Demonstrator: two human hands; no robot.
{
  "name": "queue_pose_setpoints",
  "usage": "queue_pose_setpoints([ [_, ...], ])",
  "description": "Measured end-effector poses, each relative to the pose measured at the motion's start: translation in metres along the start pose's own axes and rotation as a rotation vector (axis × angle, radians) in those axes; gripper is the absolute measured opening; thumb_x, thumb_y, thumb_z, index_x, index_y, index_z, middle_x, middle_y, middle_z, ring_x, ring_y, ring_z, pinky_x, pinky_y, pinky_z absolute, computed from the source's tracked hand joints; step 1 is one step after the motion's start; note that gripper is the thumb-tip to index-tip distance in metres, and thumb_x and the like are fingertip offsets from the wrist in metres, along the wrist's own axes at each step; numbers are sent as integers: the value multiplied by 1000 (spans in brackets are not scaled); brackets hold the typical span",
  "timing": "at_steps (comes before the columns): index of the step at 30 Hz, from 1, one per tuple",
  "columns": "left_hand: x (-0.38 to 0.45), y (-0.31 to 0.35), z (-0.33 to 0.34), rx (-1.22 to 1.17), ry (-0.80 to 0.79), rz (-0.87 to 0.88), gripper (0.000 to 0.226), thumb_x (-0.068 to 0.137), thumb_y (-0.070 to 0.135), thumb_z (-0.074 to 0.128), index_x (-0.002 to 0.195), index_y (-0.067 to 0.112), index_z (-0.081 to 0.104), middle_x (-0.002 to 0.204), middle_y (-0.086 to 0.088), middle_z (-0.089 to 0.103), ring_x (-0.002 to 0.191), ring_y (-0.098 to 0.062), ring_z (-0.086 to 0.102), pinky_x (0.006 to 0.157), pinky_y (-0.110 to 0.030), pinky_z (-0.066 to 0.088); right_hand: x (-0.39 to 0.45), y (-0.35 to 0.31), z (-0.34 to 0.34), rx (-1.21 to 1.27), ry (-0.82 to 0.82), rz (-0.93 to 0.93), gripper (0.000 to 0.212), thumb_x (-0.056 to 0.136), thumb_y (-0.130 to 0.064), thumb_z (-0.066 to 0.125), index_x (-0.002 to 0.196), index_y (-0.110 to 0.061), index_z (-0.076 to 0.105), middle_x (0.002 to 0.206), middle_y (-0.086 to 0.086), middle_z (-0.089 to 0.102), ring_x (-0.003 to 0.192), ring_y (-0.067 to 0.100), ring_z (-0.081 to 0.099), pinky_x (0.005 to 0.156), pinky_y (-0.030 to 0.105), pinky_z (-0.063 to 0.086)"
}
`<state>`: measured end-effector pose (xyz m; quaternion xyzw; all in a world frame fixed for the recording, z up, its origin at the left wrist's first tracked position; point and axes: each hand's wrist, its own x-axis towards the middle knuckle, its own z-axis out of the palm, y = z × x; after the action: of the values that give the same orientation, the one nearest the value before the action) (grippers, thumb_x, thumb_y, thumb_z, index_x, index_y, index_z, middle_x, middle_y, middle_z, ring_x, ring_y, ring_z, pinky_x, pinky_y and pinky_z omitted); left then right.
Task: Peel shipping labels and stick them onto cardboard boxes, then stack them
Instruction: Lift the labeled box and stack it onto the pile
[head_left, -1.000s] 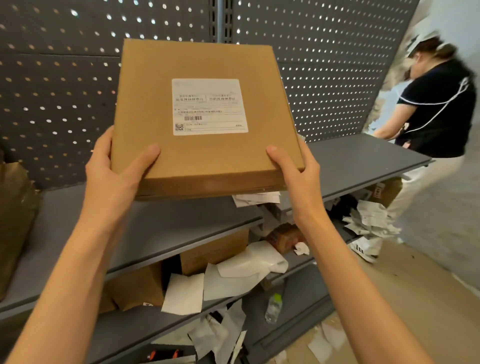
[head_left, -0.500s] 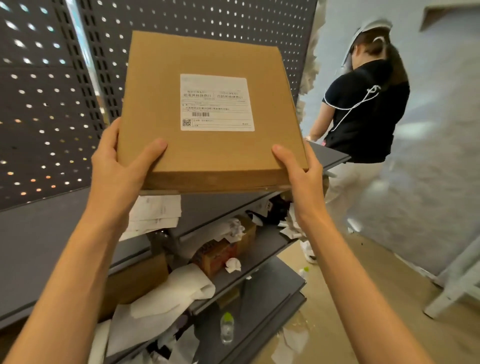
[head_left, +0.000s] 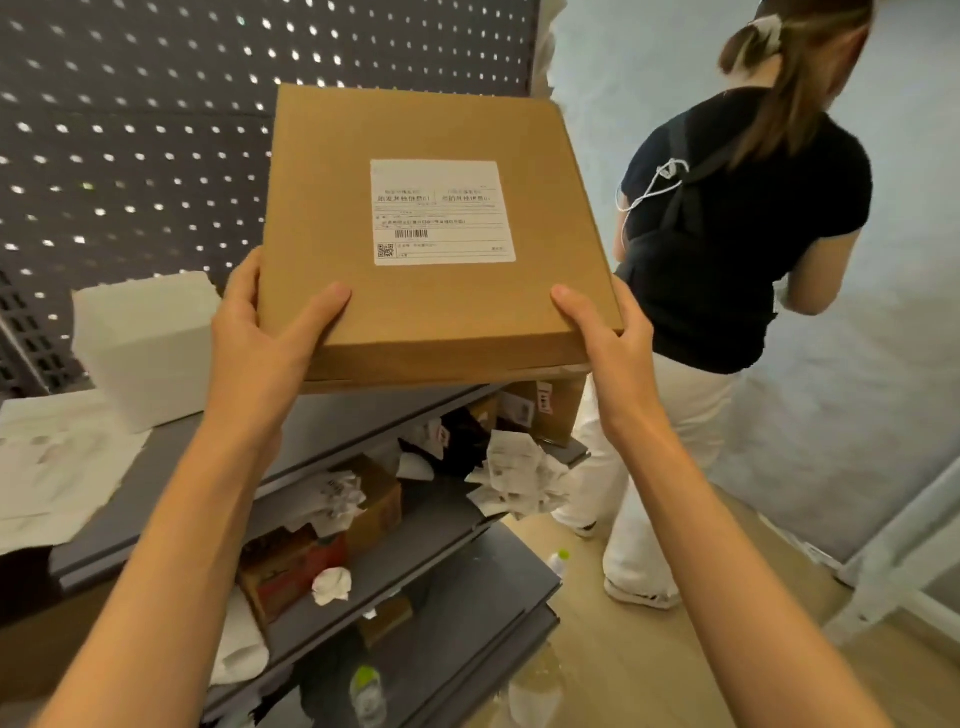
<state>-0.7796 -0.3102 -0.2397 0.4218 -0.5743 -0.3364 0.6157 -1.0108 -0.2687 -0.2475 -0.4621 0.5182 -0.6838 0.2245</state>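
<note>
Left hand and right hand grip cardboard box near corners, thumbs on top; shipping label centred. Shelf edge just below.

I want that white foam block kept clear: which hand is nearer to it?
Left. The left hand grips the cardboard box just right of the white foam block; the right hand holds the box's far corner.
</note>
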Motion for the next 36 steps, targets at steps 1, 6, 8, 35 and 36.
queue_pose_setpoints([
  [1,4,-3,9,4,-1,-9,61,82,36,67,137,26,42,127,8,54,111,-7,53,83,-22,44,9,6,-5,-2,1,6,61,74,-45,62,128,-20,52,118,-5,61,105,8,58,80,18,49],
  [6,27,-14,54,14,26,-35,63,81,36,68,137,26,41,128,10,51,110,-3,51,80,-18,42,50,30,-24,-34,-5,42,50,84,-42,63,128,-26,48,118,-7,58,106,10,57,87,27,51],
  [8,33,-19,68,3,39,-38,61,81,34,69,136,26,43,126,12,52,104,2,51,74,-11,41,64,37,-29,-40,-25,52,36,86,-40,61,119,-35,48,112,-14,57,104,6,57,87,26,51],
  [35,107,-87,224,57,306,-222,67,82,35,68,140,24,37,126,10,48,102,1,48,75,-14,37,263,140,-63,0,-318,176,19,87,-37,60,105,-34,55,104,-13,61,97,7,59,80,23,47],
  [36,106,-87,228,64,327,-236,67,82,35,67,140,23,36,124,11,47,99,2,48,73,-13,36,267,143,-64,1,-345,180,21,87,-37,60,107,-32,55,105,-12,61,97,7,58,79,22,47],
])
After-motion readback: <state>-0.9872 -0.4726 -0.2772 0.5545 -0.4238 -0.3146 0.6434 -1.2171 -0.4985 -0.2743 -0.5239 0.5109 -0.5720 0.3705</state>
